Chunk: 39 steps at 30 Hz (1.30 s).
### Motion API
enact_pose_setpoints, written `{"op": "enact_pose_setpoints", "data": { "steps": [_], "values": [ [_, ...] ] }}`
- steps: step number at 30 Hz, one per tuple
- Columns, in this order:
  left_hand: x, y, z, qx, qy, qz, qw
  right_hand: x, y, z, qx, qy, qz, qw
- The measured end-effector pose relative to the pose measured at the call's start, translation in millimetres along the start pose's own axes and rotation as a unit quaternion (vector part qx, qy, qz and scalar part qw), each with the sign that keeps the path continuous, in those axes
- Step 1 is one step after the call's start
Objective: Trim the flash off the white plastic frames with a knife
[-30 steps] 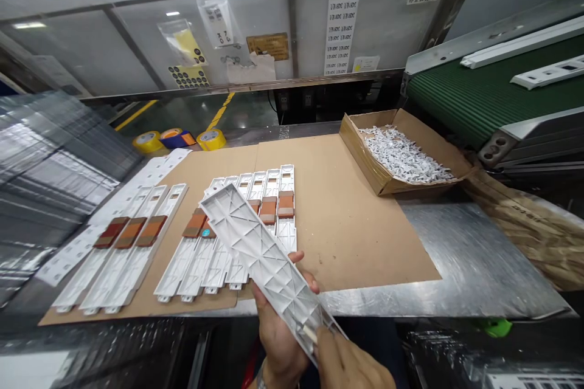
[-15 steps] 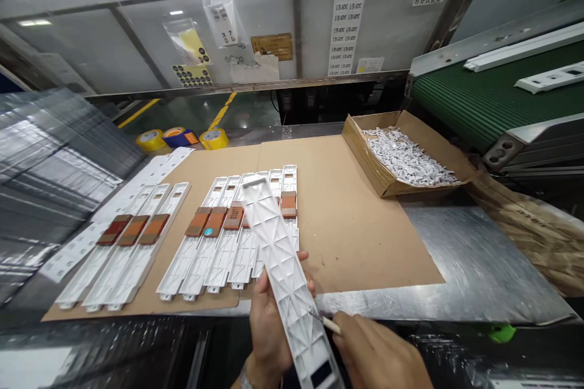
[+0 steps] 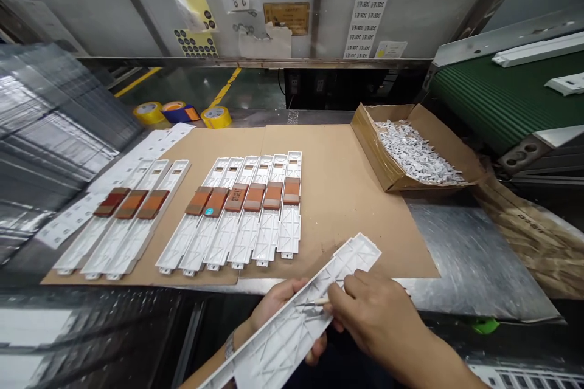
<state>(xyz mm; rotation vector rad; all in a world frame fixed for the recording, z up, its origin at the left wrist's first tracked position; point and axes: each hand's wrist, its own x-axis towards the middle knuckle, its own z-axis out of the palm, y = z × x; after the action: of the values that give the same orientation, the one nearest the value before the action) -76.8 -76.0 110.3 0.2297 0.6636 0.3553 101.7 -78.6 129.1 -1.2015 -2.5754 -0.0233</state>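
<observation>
My left hand (image 3: 278, 304) is closed around a long white plastic strip (image 3: 278, 340) with a ribbed underside, held tilted over the front edge of the table. Its fingertips show at the strip's lower right side. My right hand (image 3: 374, 310) pinches a small knife (image 3: 314, 302) with a pale handle and a thin metal tip. That tip is at the ribs near the middle of the strip; whether it touches is hard to tell. Beyond my hands, several similar white strips (image 3: 244, 243) lie side by side on cardboard, with brown-orange blocks (image 3: 254, 197) across them.
Three more strips (image 3: 132, 243) with blocks lie at the left. At the back right stands a cardboard box (image 3: 374, 146) of small white pieces (image 3: 417, 152). Tape rolls (image 3: 216, 117) sit at the back. A green conveyor (image 3: 483, 97) runs at the right, above brown paper (image 3: 524, 231).
The held strip has swung clockwise, its far end now pointing to the upper right, uncovering the row of strips. The right hand and knife have moved up along the strip.
</observation>
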Motion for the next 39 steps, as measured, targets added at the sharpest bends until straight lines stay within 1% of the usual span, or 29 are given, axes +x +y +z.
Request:
{"op": "enact_pose_setpoints", "data": {
  "steps": [5,9,15,20,24,27,31,35,39],
  "values": [
    [-5,1,-1.4,0.008,0.011,-0.013,1.000,-1,-3,4,0.006,-0.013,0.001,1.000],
    [-6,3,2.3,0.010,0.015,-0.007,1.000,1,-7,6,-0.003,-0.024,0.005,1.000],
    [-11,7,7.3,0.013,0.011,0.003,1.000,5,-9,10,0.003,-0.001,0.004,1.000],
    [-12,8,3.1,0.016,0.005,0.010,1.000,6,-4,11,0.005,-0.002,-0.029,1.000],
    [-11,8,1.7,0.022,-0.003,-0.002,1.000,7,-3,9,0.005,-0.011,-0.037,0.999],
    [-12,7,2.4,0.019,0.002,-0.006,1.000,7,-3,9,0.009,-0.020,-0.036,0.999],
    [-12,6,1.0,0.018,0.005,-0.002,1.000,7,-6,10,0.006,-0.034,-0.014,0.999],
    [-11,6,-5.5,0.022,0.002,-0.007,1.000,6,-9,13,0.014,-0.015,0.008,1.000],
    [-6,8,-11.6,0.011,-0.010,-0.016,1.000,6,-7,16,0.016,-0.002,-0.013,1.000]
  ]
}}
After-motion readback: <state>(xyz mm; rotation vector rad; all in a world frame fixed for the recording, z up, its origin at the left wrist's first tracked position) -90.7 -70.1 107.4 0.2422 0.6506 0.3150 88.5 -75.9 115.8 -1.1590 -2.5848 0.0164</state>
